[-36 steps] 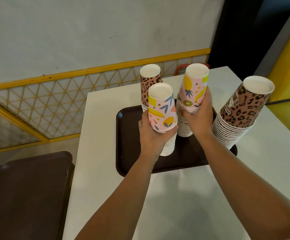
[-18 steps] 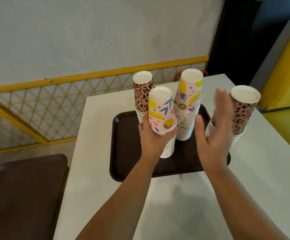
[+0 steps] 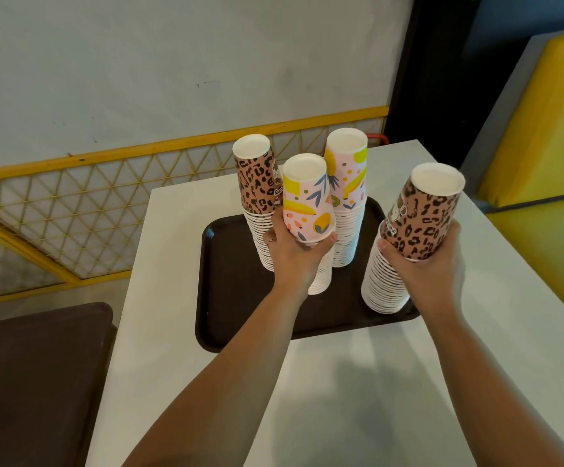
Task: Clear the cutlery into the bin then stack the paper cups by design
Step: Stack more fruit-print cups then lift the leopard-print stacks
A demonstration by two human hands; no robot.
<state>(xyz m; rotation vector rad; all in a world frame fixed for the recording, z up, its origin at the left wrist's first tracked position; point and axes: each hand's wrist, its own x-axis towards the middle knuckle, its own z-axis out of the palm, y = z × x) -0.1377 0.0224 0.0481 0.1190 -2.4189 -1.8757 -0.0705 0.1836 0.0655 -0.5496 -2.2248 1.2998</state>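
Several stacks of upturned paper cups stand on a dark brown tray [image 3: 226, 298]. My left hand [image 3: 294, 257] grips the near fruit-print stack [image 3: 304, 203] around its upper cups. My right hand [image 3: 425, 264] grips the leopard-print stack [image 3: 422, 220] at the tray's right edge; that stack leans left. Behind stand a second leopard-print stack [image 3: 257, 183] at the back left and a taller fruit-print stack [image 3: 348, 176] at the back middle, both untouched. No cutlery or bin shows.
The tray lies on a white table [image 3: 341, 382] set against a wall with a yellow lattice rail [image 3: 72, 210]. A dark brown seat [image 3: 31, 382] sits lower left, and a yellow padded bench [image 3: 550, 163] stands to the right.
My right hand let go of the back fruit-print stack, swung right with fingers open, and now grips the right leopard-print stack. My left hand kept its hold on the near fruit-print stack.
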